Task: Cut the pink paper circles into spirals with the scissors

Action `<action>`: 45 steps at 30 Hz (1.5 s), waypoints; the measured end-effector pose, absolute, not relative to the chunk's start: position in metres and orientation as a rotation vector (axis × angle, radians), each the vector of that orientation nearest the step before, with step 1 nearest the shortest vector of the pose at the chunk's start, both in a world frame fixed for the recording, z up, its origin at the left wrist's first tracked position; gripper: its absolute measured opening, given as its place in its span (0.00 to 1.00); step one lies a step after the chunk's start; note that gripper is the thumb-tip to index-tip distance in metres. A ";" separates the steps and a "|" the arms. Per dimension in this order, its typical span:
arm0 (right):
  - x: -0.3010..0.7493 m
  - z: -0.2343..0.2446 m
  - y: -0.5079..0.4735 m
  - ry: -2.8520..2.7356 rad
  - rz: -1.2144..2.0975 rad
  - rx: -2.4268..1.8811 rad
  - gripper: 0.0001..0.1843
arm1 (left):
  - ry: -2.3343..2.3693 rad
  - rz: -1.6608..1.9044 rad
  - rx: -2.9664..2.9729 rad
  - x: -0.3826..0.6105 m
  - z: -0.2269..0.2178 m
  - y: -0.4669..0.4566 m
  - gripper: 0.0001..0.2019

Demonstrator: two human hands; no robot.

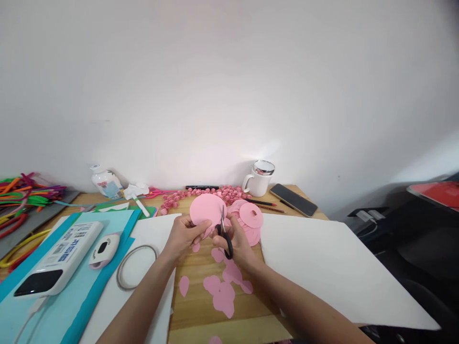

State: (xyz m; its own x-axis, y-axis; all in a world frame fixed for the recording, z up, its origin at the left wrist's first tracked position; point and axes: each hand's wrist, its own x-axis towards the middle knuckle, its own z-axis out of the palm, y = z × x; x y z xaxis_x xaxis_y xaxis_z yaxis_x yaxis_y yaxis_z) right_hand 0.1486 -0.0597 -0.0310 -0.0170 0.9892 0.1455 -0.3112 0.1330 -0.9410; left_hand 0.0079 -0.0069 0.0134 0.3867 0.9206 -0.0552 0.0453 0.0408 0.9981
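My left hand point(188, 234) pinches the lower left edge of a round pink paper disc point(207, 208), held up above the table. In my right hand point(237, 242) is a pair of scissors point(225, 240) with black handles, their blades pointing up at the disc's right edge. Just behind my right hand lies a pile of pink paper discs point(251, 216), the top one with a small hole. Below both hands, several cut pink paper petals point(224, 297) are scattered on the wooden table point(195, 313).
White boards lie left and right, the right board point(322, 263) being larger. Small pink rolled flowers point(229, 193), a white mug point(258, 180) and a phone point(294, 199) line the back. A power bank point(59, 258), a ring point(124, 267) and a bottle point(106, 182) are leftward.
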 end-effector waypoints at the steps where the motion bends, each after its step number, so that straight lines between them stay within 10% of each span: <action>1: 0.149 -0.031 -0.060 -1.068 1.263 -0.857 0.33 | 0.958 0.861 1.364 0.008 0.013 -0.007 0.17; 45: 0.147 -0.032 -0.059 -1.150 1.268 -1.019 0.29 | 0.956 0.875 1.297 0.008 0.007 -0.005 0.19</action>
